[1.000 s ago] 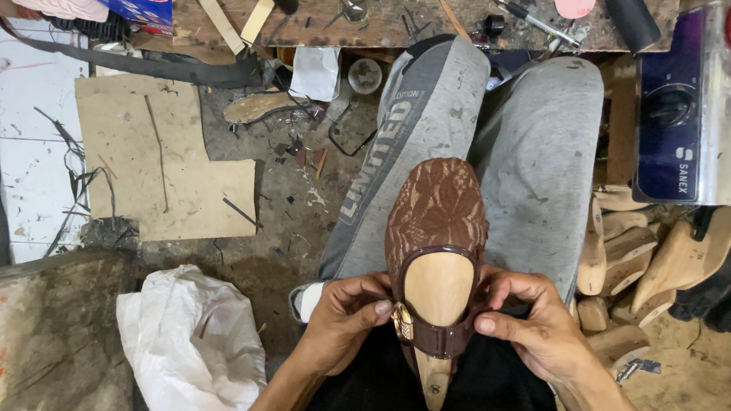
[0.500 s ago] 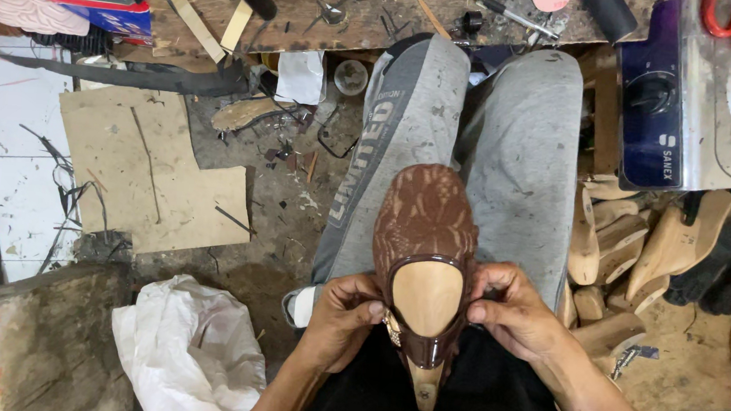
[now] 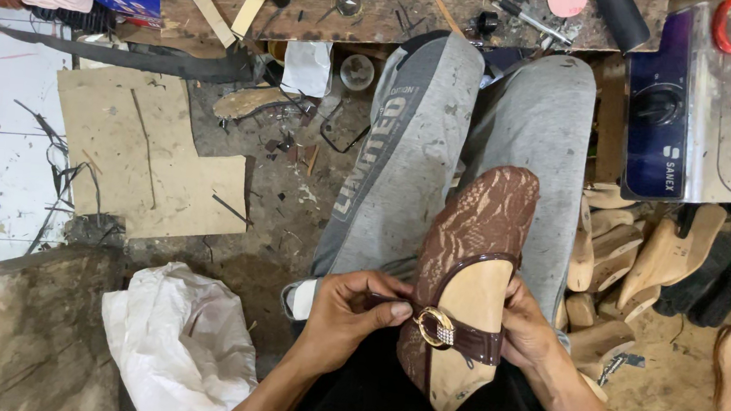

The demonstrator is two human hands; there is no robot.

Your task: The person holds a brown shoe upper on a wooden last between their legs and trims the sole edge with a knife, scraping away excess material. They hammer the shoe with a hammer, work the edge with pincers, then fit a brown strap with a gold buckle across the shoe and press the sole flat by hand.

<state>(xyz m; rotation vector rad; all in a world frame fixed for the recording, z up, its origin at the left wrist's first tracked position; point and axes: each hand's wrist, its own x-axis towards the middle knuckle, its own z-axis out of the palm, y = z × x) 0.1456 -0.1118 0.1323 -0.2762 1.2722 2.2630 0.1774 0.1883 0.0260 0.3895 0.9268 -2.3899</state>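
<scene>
A brown lace shoe upper sits stretched over a pale wooden shoe last that rests on my lap, toe pointing away from me and tilted to the right. A glossy brown strap with a round gold buckle crosses the last. My left hand pinches the strap's left end beside the buckle. My right hand grips the last's right side at the strap. My legs in grey trousers stretch out ahead.
A cluttered wooden workbench with tools runs along the top. A blue and silver machine stands at the upper right. Several wooden lasts lie piled at right. Cardboard and a white plastic bag lie on the floor at left.
The shoe has tilted so its toe points right. The strap with its buckle now lies across the last, and my left hand has shifted onto the strap end.
</scene>
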